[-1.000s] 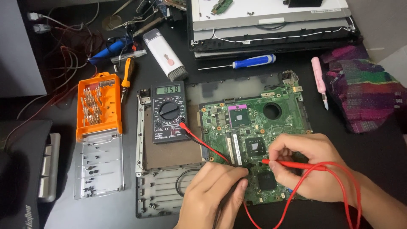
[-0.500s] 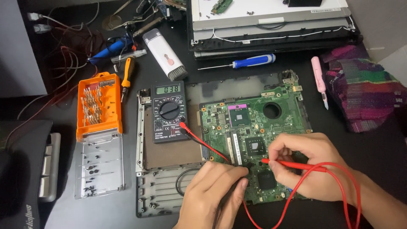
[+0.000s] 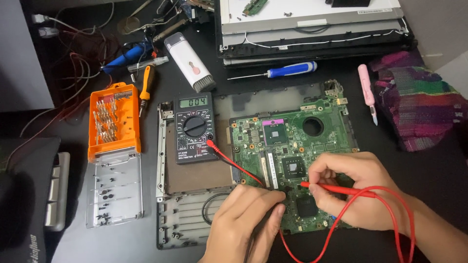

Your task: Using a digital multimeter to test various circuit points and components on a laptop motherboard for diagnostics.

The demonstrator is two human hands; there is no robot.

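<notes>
I see my right hand point(image 3: 358, 192) pinching a thin red probe point(image 3: 336, 188), its tip on the green laptop circuit board point(image 3: 292, 160). My left hand point(image 3: 246, 219), fingers curled at the board's lower-left edge, hides its grip; I cannot tell. A black multimeter point(image 3: 195, 129) lies just left of the board.

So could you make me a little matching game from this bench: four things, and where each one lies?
Things:
1. blue-handled screwdriver
2. orange plastic bit case
3. black multimeter with round dial
4. pink pen-shaped tool

Places:
A. left of the green circuit board, touching its edge
B. far left, beside the clear tray
C. beside the striped cloth
D. below the stacked laptop parts

Pairs: 1-D, 2-B, 3-A, 4-C
</notes>
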